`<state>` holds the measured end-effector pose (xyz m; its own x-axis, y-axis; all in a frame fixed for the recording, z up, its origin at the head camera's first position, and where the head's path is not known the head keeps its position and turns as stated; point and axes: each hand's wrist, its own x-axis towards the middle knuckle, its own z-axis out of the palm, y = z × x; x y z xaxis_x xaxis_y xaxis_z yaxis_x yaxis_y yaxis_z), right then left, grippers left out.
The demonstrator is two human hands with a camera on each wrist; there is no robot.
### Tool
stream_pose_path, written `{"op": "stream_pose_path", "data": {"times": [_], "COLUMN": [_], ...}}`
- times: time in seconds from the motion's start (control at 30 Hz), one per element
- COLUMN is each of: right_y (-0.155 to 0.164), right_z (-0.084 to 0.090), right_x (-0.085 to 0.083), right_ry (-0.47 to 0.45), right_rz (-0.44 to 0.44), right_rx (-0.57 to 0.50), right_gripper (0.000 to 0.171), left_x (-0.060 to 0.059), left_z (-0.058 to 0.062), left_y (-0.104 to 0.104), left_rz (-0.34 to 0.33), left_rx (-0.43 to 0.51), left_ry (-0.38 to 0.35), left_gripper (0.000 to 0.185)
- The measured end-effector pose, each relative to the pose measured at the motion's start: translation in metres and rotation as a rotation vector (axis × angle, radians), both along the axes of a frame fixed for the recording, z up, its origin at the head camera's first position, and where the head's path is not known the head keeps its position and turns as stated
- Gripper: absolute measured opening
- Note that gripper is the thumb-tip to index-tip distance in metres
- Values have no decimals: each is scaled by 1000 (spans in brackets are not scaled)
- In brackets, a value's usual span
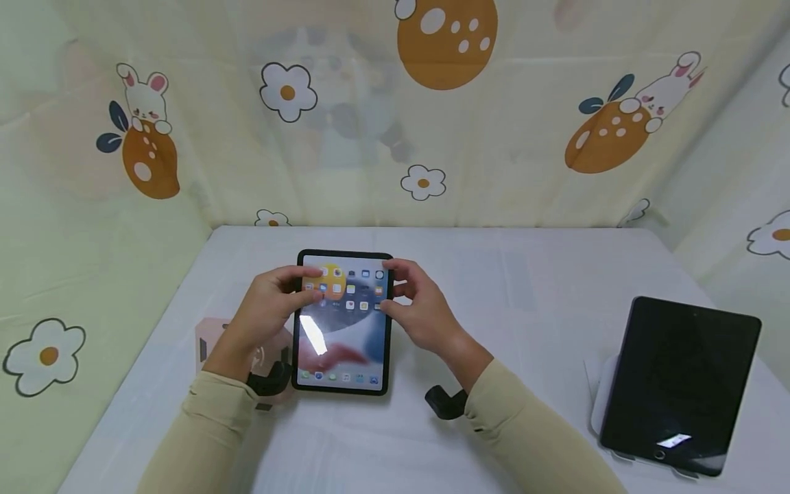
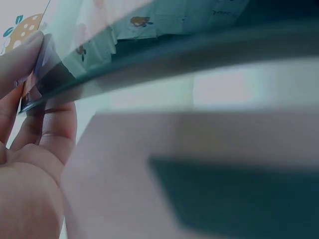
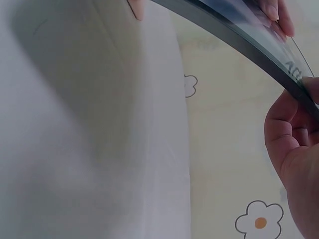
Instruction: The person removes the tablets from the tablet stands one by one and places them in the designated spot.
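Both hands hold a tablet [image 1: 342, 329] with a dark rim, its lit screen showing rows of app icons. The left hand [image 1: 265, 309] grips its upper left side, thumb and a finger reaching over the screen. Opposite it, the right hand [image 1: 426, 312] pinches the upper right edge. In the left wrist view the tablet [image 2: 149, 69] is seen nearly edge-on with a glossy, reflecting face, and left-hand fingers [image 2: 60, 122] curl below it. The right wrist view has the right hand [image 3: 294, 139] curled at the dark edge of the tablet [image 3: 239, 42].
A pink flat item [image 1: 210, 336] with dark marks lies on the white table [image 1: 494, 274], partly under the left wrist. At the right, a second tablet [image 1: 681, 384] with a dark screen rests on white items [image 1: 605, 391]. A patterned curtain [image 1: 358, 137] borders the table.
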<state>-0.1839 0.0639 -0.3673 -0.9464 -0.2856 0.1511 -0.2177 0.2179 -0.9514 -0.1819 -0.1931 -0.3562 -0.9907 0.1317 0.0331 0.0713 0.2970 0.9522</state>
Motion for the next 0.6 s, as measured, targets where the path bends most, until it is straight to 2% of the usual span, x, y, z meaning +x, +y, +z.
{"op": "stream_pose_path", "data": {"times": [0.2,0.43,0.6], "right_y": [12,22,26], "right_z": [-6,-6,-8], "right_x": [1,4,4], "right_ry": [11,-8,-23], "right_rz": [1,-11,-16], "right_rx": [-9,-36,-45], "right_gripper": [54,54,54], "left_x": [-2,-2,0], "left_z": [-4,-2,-2], "left_y": [11,24,32], "left_rz": [12,17,34], "left_rx": [-13,50,26], "left_ry": [-43,-85,-98], "left_gripper": [36,37,40]}}
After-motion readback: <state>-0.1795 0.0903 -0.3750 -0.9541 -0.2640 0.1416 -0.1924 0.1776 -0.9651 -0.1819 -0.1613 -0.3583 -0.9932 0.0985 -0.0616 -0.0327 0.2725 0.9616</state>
